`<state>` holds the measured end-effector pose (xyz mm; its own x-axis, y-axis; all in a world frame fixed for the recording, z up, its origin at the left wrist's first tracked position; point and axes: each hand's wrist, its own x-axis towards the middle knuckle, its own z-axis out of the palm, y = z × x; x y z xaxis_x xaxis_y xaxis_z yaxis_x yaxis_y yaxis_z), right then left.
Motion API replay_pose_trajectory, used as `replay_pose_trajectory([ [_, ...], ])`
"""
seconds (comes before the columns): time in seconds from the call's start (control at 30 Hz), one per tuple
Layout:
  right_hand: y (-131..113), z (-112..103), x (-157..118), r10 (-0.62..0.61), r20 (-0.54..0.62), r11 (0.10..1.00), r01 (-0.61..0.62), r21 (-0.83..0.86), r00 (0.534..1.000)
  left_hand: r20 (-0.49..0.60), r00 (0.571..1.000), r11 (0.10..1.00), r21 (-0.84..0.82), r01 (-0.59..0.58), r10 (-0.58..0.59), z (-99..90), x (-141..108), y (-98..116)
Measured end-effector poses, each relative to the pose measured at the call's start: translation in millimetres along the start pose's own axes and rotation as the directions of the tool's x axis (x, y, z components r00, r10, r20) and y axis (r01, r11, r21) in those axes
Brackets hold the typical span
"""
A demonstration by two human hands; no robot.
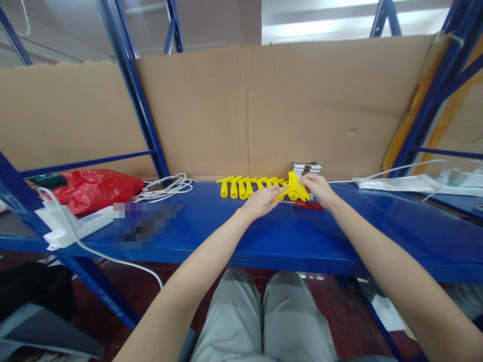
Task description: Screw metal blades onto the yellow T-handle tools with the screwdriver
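On the blue counter (204, 229), beside a row of yellow parts (242, 189), the right hand (318, 188) pinches a yellow piece (294, 189); the left hand (263, 202), grip unclear, probably steadies it

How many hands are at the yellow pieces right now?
2: the left hand, close in front of the yellow pieces; the right hand, at the row's right end.

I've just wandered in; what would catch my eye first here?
Probably the row of bright yellow pieces on the blue shelf, with the left hand and right hand at its right end. Next, the crumpled red plastic on the left, behind a white power strip, and the broad cardboard standing along the back.
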<state>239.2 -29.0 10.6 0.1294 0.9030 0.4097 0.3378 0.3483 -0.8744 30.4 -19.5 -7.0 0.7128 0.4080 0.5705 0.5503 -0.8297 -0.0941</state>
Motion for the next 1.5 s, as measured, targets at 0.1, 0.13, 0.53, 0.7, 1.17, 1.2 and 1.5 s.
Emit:
replay_pose_trajectory([
  [0.1, 6.0, -7.4, 6.0, 0.011, -0.091, 1.0, -0.013, -0.019, 0.996, 0.017, 0.999, 0.999, -0.018, 0.043, -0.042, -2.0, -0.4, 2.1],
  [0.13, 8.0, -10.0, 8.0, 0.014, -0.12, 1.0, -0.016, -0.017, 0.993, 0.022, 0.998, 0.998, -0.023, 0.056, -0.056, -3.0, -0.4, 3.2],
  [0.53, 5.7, -30.7, 13.5, 0.285, -0.251, 0.941, -0.221, 0.256, 0.925, 0.103, 0.976, 0.979, -0.045, 0.199, -0.194, -8.2, -3.2, 6.4],
  [0.7, 11.0, -34.1, 15.9, 0.27, -0.217, 0.935, -0.202, 0.293, 0.938, 0.047, 0.978, 0.978, -0.018, 0.206, -0.204, -7.3, -3.5, -3.7],
  [1.17, 9.2, -30.9, 7.5, 0.247, -0.038, 0.936, -0.228, 0.268, 0.968, -0.304, 0.413, 0.476, -0.173, 0.862, -0.859, -35.0, -28.8, -68.3],
  [1.2, 8.2, -29.6, 6.2, 0.259, -0.03, 0.935, -0.243, 0.257, 0.965, -0.295, 0.358, 0.423, -0.196, 0.884, -0.886, -35.0, -32.2, -72.8],
  [1.5, 6.8, -25.3, 1.3, 0.267, 0.044, 0.95, -0.271, 0.152, 0.963, -0.192, 0.214, 0.246, -0.166, 0.955, -0.958, -24.9, -47.2, -88.1],
])
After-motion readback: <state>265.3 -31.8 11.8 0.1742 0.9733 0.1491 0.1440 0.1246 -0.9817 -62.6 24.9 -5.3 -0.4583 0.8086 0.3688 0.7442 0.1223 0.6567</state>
